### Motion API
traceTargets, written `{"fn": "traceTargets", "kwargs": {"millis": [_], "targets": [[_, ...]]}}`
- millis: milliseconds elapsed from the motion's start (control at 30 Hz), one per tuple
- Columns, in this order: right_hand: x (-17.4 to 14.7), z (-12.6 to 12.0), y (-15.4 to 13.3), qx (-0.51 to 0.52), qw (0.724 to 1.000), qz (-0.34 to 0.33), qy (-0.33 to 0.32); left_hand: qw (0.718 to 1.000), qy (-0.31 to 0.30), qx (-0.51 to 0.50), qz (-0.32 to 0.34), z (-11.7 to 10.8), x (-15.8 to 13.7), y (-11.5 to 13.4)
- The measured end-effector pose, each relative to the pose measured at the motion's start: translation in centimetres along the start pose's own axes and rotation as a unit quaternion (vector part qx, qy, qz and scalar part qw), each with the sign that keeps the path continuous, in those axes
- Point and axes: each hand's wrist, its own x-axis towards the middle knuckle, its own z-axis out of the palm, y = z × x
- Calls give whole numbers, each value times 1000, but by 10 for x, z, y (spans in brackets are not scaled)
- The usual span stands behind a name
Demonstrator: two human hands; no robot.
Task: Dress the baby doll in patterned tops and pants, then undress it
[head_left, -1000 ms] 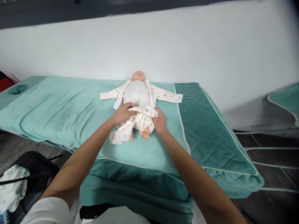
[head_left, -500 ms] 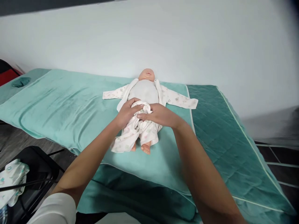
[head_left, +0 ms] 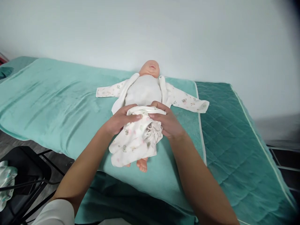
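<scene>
A baby doll [head_left: 150, 69] lies on its back on the bed, its head toward the wall. Its patterned white jacket [head_left: 185, 99] is spread open with both sleeves out to the sides, and the pale torso [head_left: 144, 90] shows. Over its legs I hold a pair of white baby pants [head_left: 133, 140] with small printed figures, bunched at the waistband. My left hand [head_left: 122, 120] grips the left side of the waistband, thumb on top. My right hand [head_left: 167, 120] pinches the right side. The doll's feet [head_left: 142, 165] stick out below the pants; its legs are hidden.
A light green sheet [head_left: 58, 103] covers the bed, with a darker quilted cover [head_left: 225, 131] at the right. A white wall [head_left: 117, 34] stands behind. At lower left is a black chair [head_left: 28, 168] with a printed white cloth [head_left: 6, 184] and a cable.
My hands have moved apart along the waistband, and the pants are spread wider and lifted over the legs. The camera view has shifted a little closer.
</scene>
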Motion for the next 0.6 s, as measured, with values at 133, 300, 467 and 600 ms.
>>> {"fn": "traceTargets", "kwargs": {"millis": [133, 300, 467, 600], "targets": [[-2, 2, 0, -37, 999, -6, -31, 996, 58, -56, 38, 3, -1, -12], [-2, 4, 6, -17, 999, -32, 30, 999, 9, -53, -4, 8, -7, -5], [3, 2, 9, 47, 993, -47, 99, 996, -32, 15, -79, 16, -14, 12], [0, 0, 9, 2, 998, -20, 51, 997, 64, 32, -12, 25, -17, 11]]}}
